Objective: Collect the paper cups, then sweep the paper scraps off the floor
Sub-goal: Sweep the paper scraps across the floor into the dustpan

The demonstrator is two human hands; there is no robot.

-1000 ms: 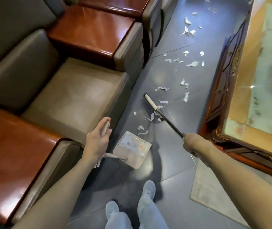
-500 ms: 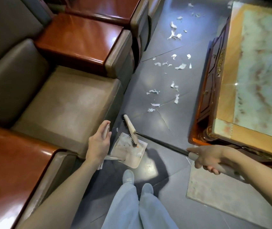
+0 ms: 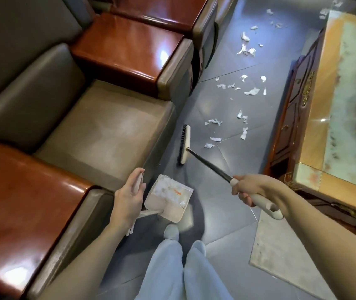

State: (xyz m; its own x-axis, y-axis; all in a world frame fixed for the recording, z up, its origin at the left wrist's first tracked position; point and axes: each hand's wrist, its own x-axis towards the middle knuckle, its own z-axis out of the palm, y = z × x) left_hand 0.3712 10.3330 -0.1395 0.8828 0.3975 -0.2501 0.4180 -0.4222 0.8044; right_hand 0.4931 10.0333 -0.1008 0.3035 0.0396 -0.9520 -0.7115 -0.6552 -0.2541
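Left hand [image 3: 129, 197]: curled round the dustpan [image 3: 169, 202] handle.
Right hand [image 3: 251, 188]: gripped the broom [image 3: 209, 165] handle.
Paper scraps [image 3: 252, 91]: some in the dustpan, most scattered on the floor [image 3: 214, 107] beyond the broom.

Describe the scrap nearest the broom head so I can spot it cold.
Look at the grey floor between the sofa and the table. Just right of the broom head lies a small crumpled scrap, the loose one closest to the dustpan.
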